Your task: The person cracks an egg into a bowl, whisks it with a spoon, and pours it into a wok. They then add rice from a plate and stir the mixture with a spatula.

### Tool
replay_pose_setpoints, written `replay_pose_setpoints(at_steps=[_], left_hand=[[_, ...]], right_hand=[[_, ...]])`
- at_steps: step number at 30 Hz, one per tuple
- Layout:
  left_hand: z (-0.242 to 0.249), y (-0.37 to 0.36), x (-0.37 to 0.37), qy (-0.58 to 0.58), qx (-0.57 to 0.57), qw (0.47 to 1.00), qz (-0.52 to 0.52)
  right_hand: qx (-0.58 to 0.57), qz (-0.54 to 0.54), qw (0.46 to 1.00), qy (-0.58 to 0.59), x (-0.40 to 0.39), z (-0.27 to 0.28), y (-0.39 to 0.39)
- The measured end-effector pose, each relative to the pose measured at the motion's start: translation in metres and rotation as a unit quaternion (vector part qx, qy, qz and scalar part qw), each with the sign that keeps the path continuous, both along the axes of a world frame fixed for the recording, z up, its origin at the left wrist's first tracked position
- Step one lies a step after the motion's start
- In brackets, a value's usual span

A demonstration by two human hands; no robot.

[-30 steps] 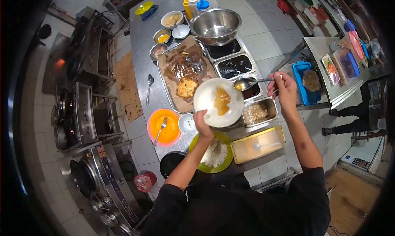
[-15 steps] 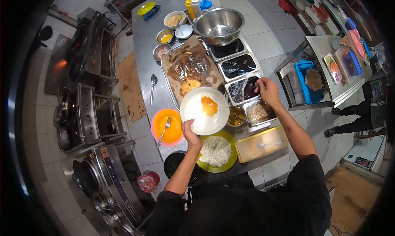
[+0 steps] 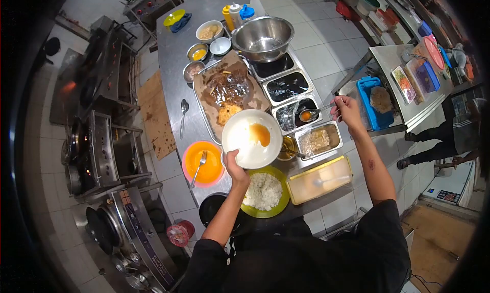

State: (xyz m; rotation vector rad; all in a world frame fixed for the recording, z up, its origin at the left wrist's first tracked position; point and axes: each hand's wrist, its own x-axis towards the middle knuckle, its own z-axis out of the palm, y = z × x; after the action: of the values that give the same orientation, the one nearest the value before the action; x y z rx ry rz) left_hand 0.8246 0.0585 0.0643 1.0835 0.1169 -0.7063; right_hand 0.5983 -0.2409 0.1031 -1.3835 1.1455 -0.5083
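My left hand [image 3: 237,170] grips the near rim of a white bowl [image 3: 236,139], thumb inside. A pool of brown sauce [image 3: 260,135] lies in the bowl. In the fingers of my right hand [image 3: 349,114] is a ladle [image 3: 307,116] with amber liquid in its cup, held over a metal container [image 3: 287,115] partly covered by clear plastic wrap. Under the white bowl's near edge, a green plate [image 3: 284,197] bears white rice [image 3: 264,191]. A paper-lined tray [image 3: 206,96] with dark glazed meat [image 3: 227,89] is just beyond the bowl.
An orange bowl [image 3: 193,154] with a fork stands left. Rightward are a container of chopped pieces [image 3: 315,140] and a yellow-rimmed box [image 3: 306,187]. A large steel bowl [image 3: 263,38], squeeze bottles [image 3: 235,15] and small bowls occupy the far side. Another person's legs [image 3: 429,135] show at right.
My right hand has risen and moved right, lifting the ladle with liquid out of the container. More sauce shows in the white bowl's pool, which looks darker. The view has shifted slightly.
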Motion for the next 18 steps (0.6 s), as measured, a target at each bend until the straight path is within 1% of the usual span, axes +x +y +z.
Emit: replay_pose_setpoints(at_steps=[3, 7, 9, 11, 12, 13, 15, 16, 17, 18], left_hand=[[0.003, -0.01, -0.005, 0.024, 0.02, 0.999, 0.023], [-0.022, -0.023, -0.006, -0.017, 0.02, 1.0, 0.008], [-0.027, -0.03, -0.01, -0.031, 0.024, 0.999, 0.006], [-0.022, -0.038, -0.016, -0.028, 0.061, 0.998, 0.008], [-0.031, -0.04, -0.016, -0.031, 0.061, 0.998, 0.002], [-0.046, -0.038, -0.012, -0.033, 0.057, 0.998, 0.004], [-0.078, -0.034, -0.011, -0.139, 0.1, 0.985, -0.025], [-0.084, -0.035, -0.014, -0.138, 0.049, 0.989, -0.022], [-0.102, -0.036, -0.013, -0.109, -0.028, 0.994, -0.01], [-0.05, -0.038, -0.013, 0.049, -0.107, 0.991, -0.071]], right_hand=[[-0.01, 0.009, 1.0, -0.004, -0.001, 0.029, 0.002], [-0.03, 0.054, 0.997, -0.039, 0.01, 0.069, 0.02], [-0.033, 0.071, 0.996, -0.053, 0.021, 0.077, 0.034], [-0.051, 0.089, 0.99, -0.098, 0.032, 0.081, 0.052], [-0.058, 0.09, 0.99, -0.088, 0.038, 0.088, 0.064], [-0.098, 0.095, 0.985, -0.104, 0.042, 0.086, 0.075], [-0.274, 0.128, 0.947, -0.106, 0.047, 0.084, 0.094], [-0.286, 0.111, 0.943, -0.13, 0.047, 0.074, 0.1], [-0.308, 0.081, 0.937, -0.145, 0.044, 0.066, 0.1], [-0.203, 0.043, 0.965, -0.159, 0.041, 0.068, 0.102]])
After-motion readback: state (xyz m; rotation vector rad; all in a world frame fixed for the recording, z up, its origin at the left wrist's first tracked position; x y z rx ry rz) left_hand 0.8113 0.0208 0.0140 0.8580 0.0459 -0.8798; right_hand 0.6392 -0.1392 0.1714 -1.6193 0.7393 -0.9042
